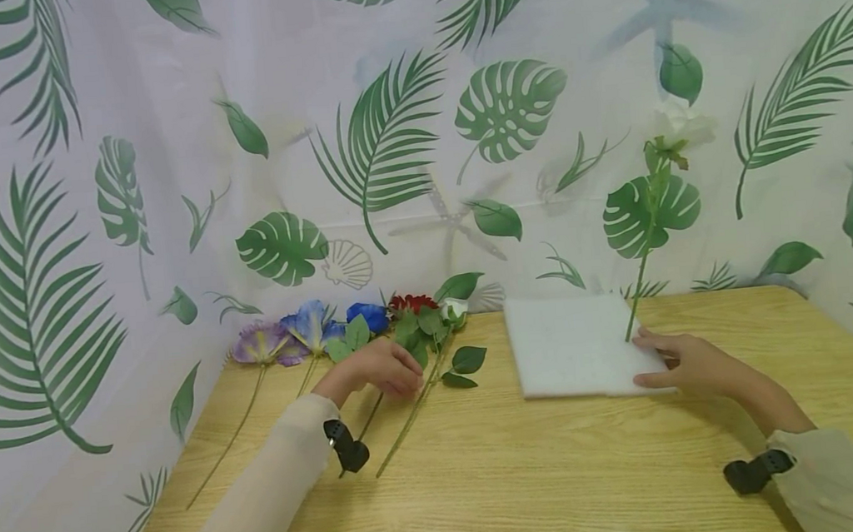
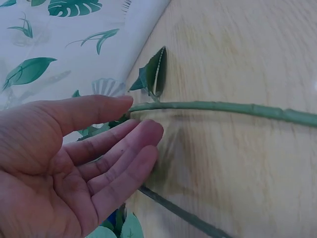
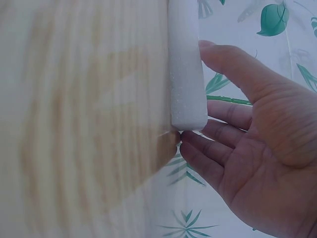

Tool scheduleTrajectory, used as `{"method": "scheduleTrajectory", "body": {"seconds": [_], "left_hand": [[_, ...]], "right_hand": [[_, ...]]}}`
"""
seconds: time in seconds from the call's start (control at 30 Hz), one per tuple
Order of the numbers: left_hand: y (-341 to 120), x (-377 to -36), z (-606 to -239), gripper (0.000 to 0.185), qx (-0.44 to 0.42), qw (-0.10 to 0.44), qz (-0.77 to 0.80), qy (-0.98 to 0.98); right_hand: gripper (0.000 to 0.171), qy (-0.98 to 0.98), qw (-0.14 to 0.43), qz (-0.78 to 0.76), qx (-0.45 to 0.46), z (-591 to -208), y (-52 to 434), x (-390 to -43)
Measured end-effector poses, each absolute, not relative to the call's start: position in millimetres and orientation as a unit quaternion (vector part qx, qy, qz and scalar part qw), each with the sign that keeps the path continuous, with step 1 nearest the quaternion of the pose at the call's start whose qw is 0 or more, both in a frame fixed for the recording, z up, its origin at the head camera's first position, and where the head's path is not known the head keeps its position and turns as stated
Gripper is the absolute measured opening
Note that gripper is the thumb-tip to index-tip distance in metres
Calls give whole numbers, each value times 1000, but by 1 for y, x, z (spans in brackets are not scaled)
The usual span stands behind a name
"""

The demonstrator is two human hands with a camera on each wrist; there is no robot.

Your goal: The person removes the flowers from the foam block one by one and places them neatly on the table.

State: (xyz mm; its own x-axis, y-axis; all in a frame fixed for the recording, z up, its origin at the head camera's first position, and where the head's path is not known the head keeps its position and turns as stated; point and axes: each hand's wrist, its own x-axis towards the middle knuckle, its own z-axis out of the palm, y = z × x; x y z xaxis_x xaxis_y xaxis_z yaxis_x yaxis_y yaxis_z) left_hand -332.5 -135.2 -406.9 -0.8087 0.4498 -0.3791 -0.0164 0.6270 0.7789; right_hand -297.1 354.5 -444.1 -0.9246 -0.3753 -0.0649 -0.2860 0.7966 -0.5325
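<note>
My left hand [image 1: 385, 369] hovers over the flower stems at the left, its fingers loosely bent. In the left wrist view a green stem [image 2: 223, 107] with leaves runs just past the thumb tip; a gap shows between thumb and fingers. That stem leads to a white rose [image 1: 454, 307]. Against the right edge of a white foam block [image 1: 568, 347], my right hand [image 1: 698, 370] rests with its thumb on the top and its fingers along the side. Another white rose [image 1: 682, 122] stands nearly upright, leaning right, its stem foot at the foam's right part.
Beside the left hand lie a purple flower [image 1: 261, 342], a light blue flower [image 1: 312, 323], a blue rose [image 1: 367, 316] and a red flower [image 1: 412, 302]. A leaf-print cloth [image 1: 393, 35] hangs behind the wooden table [image 1: 503, 477].
</note>
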Motion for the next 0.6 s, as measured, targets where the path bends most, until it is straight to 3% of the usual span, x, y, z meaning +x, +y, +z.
{"method": "scheduleTrajectory", "body": {"seconds": [0.33,0.6], "left_hand": [[-103,-343,-394,32,138,224,444,857],[-53,-352,-392,31,168,215,516,812]], "right_hand": [[89,944,78,-268,-177,-441,357,-294],[86,940,73,-279,-184,-443,355,-294]]}}
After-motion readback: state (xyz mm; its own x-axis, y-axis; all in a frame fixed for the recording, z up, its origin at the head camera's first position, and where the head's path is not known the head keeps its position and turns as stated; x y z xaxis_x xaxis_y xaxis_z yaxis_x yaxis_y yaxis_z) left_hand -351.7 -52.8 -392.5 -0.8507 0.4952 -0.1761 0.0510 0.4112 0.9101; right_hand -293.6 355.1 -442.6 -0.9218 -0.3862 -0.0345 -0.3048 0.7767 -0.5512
